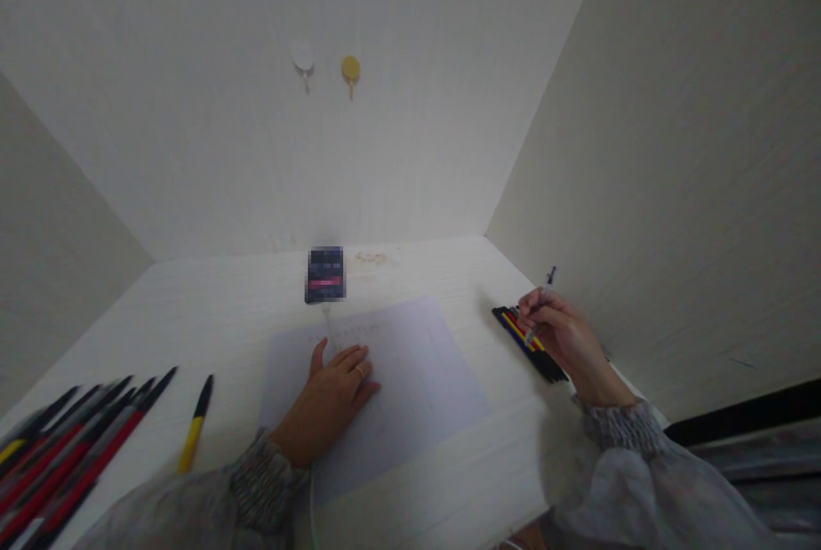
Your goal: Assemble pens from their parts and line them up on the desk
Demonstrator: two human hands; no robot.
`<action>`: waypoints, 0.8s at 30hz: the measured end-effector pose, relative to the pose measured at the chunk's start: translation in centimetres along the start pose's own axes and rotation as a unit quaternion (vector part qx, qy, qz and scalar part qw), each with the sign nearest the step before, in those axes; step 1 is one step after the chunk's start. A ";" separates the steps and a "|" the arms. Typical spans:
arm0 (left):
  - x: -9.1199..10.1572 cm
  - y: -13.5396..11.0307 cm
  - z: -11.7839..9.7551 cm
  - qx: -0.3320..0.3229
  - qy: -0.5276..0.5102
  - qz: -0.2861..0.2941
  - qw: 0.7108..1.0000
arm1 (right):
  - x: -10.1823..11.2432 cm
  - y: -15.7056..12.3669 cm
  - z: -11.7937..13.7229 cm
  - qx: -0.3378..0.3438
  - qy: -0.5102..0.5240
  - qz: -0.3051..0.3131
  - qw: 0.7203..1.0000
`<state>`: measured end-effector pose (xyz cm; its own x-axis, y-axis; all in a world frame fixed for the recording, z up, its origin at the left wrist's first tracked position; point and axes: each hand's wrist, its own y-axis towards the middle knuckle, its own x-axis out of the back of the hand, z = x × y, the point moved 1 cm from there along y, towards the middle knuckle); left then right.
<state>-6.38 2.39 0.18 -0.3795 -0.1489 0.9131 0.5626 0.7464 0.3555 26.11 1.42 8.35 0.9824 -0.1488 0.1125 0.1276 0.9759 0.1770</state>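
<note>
My left hand (337,392) lies flat on a large sheet of paper (423,379), fingers spread and a ring on one of them. Faint writing runs along the sheet's upper part, just beyond my fingertips. To the right, my right hand (555,328) is raised off the paper, its fingers closed around a slim pen (550,278) with a pale barrel and a dark end. Below that hand lies a row of dark, red and yellow pens (532,349), partly hidden by it.
A phone (326,274), its screen blurred, sits beyond the paper with a white cable running toward me. Several red and black pens (83,456) lie at the left, a yellow-and-black pen (196,426) beside them. Walls enclose the white table (211,302); two round hooks (351,68) hang at the back.
</note>
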 end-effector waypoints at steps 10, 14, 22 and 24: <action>0.2 0.0 -0.1 -0.003 -0.003 0.007 1.000 | 0.5 0.0 0.4 -0.026 -0.073 0.032 0.996; 0.4 0.1 -0.2 0.001 0.001 0.021 1.000 | 0.2 -0.1 0.6 -0.060 0.014 0.052 0.997; 0.5 0.1 -0.2 -0.005 0.002 0.018 1.000 | -0.8 -0.2 0.1 -0.124 -0.013 0.067 0.990; 0.5 0.1 -0.2 -0.011 0.002 0.015 1.000 | -0.9 -0.2 -0.4 -0.121 -0.052 0.044 0.990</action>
<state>-6.42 2.25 0.73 -0.3594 -0.1290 0.9242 0.5895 0.7364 0.3320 25.26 1.40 7.79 0.9735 -0.0645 0.2194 0.0829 0.9937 -0.0756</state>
